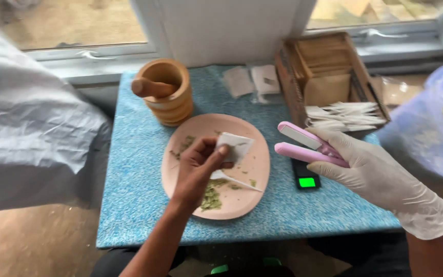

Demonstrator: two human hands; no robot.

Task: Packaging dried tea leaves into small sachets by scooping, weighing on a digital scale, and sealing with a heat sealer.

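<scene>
A blue table (139, 205) fills the centre of the frame, with a pink plate (255, 169) of green herb bits in the middle and a wooden mortar (173, 105) just above it. At right, the gloved right hand (375, 172) grips a pink sealer (306, 146), its two arms parted and pointing left. At centre, the bare left hand (196, 169) pinches a small white sachet (234, 146) between thumb and fingertips, above the plate.

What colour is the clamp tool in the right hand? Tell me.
Pink, with open arms; the head view shows the clamp in the gloved right hand.
</scene>
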